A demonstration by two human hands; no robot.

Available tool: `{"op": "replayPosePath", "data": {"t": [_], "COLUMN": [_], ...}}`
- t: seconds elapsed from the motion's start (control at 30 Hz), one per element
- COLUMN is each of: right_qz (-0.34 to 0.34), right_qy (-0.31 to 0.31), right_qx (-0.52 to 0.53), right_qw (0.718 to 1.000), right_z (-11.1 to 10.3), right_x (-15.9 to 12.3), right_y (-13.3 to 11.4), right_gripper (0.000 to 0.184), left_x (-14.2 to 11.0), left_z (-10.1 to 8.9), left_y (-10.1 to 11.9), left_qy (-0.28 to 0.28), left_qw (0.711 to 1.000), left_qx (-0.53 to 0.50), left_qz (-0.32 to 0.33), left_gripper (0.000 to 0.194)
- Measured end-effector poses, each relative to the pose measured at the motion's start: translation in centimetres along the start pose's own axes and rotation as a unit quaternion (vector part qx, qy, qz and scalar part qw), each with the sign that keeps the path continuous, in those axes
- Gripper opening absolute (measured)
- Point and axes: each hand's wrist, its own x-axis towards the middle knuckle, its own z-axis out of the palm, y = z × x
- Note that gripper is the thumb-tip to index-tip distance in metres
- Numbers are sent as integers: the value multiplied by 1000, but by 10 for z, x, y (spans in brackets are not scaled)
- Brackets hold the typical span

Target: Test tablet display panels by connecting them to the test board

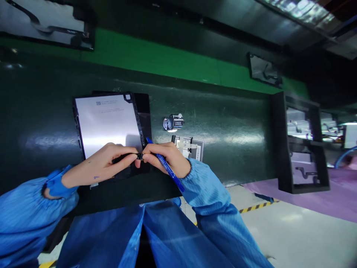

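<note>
Blue smock cloth [111, 238] is filling the foreground, its sleeves [217, 190] running out toward a dark green workbench [228, 141]. Just above the bench's near side, the person is holding a small dark piece [140, 156] in midline. Thumb and forefinger of the left hand [107, 165] are pinching it from the left; those of the right hand [177, 159] are pinching it from the right, the two sets of fingertips almost meeting. Its long axis seems to be running side to side, in line with both pinches, so neither hand is standing nearer. A blue pen [168, 167] is slanting across the right hand, tucked among the fingers. Next to the piece, a pale panel [108, 119] is lying flat, partly behind the left hand; whether the two are joined, I cannot tell. Beyond the right hand, a chrome tally counter [175, 122] is resting near a labelled board [198, 149].
</note>
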Motion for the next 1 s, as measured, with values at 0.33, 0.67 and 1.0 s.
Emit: {"op": "replayPosePath", "data": {"t": [0.33,0.67,1.0], "right_qz": [-3,8,31], "right_qy": [8,-15,95], "right_qx": [26,14,47], "right_qw": [1000,1000,994], "right_z": [3,5,5], "right_x": [1,1,-1], "right_y": [2,5,5], "right_gripper": [28,29,36], "left_x": [1,2,-2], "left_z": [5,9,2], "left_y": [-1,-1,3], "left_qy": [40,7,11], "left_qw": [999,1000,1000], "left_qx": [5,-18,-23], "left_qz": [-8,0,-11], "left_gripper": [32,29,41]}}
